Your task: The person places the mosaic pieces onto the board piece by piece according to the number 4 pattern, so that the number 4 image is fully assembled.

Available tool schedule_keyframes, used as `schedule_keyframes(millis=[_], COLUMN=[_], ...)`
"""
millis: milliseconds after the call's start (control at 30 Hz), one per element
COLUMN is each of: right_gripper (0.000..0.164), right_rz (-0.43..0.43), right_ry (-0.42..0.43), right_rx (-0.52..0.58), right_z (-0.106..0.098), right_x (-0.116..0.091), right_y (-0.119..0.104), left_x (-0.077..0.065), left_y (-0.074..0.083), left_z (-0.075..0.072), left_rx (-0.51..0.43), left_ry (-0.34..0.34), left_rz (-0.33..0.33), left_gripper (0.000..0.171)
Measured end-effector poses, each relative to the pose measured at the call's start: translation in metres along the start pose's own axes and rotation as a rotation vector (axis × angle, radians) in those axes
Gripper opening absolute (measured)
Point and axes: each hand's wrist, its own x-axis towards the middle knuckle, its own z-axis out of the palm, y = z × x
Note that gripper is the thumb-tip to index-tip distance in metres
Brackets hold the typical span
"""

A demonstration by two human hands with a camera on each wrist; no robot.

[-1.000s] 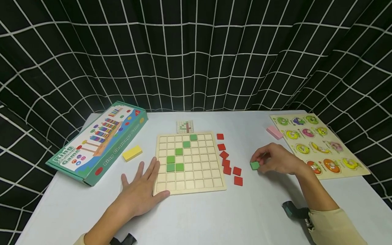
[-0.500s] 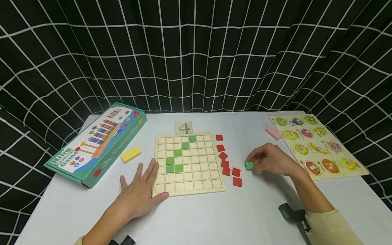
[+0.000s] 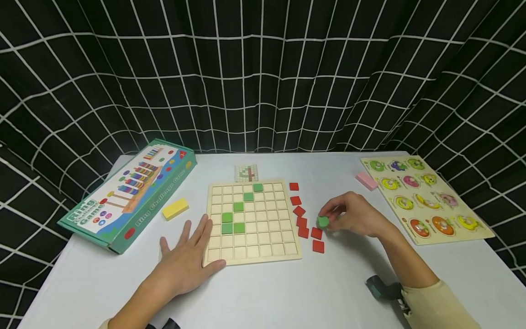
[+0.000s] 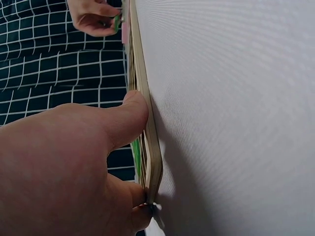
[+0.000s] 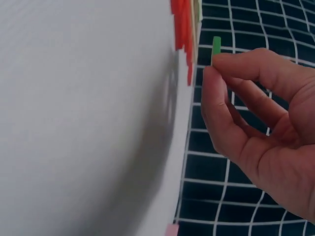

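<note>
My right hand (image 3: 354,214) pinches a green square tile (image 3: 323,222) between thumb and fingertips, just right of the red tiles. In the right wrist view the same tile (image 5: 216,45) stands edge-on, lifted off the table. A wooden grid board (image 3: 266,237) lies mid-table, with several green tiles (image 3: 239,207) set in its cells in a slanting line. Fingers spread, my left hand (image 3: 186,262) rests at the board's near left corner. Its thumb (image 4: 134,115) lies on the board's edge (image 4: 151,147) in the left wrist view.
Several red square tiles (image 3: 295,200) lie loose along the board's right side. A small pattern card (image 3: 246,172) sits behind the board. Around them are a yellow block (image 3: 175,209), a green game box (image 3: 131,192), a pink block (image 3: 366,181) and a fruit puzzle board (image 3: 427,198).
My right hand has moved left with the green tile, from the bare table toward the red tiles. The left hand stays on the board's corner.
</note>
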Motion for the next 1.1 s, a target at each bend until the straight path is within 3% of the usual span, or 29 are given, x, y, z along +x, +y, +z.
schedule_keyframes(millis=[233,600,1100], right_gripper=[0.026,0.025,0.022], right_rz=[-0.028,-0.005,0.011], right_ry=[0.025,0.041,-0.005], right_rx=[-0.016,-0.007,0.047], right_z=[0.004,0.02,0.045], right_x=[0.008,0.022,0.044], right_y=[-0.017,-0.042,-0.072], left_x=[0.001,0.0,0.0], left_y=[-0.001,-0.001,-0.002], left_z=[0.002,0.002,0.001], left_rx=[0.007,0.0,0.009], left_ry=[0.008,0.009,0.006], left_rz=[0.003,0.006,0.001], left_gripper=[0.104,0.103,0.103])
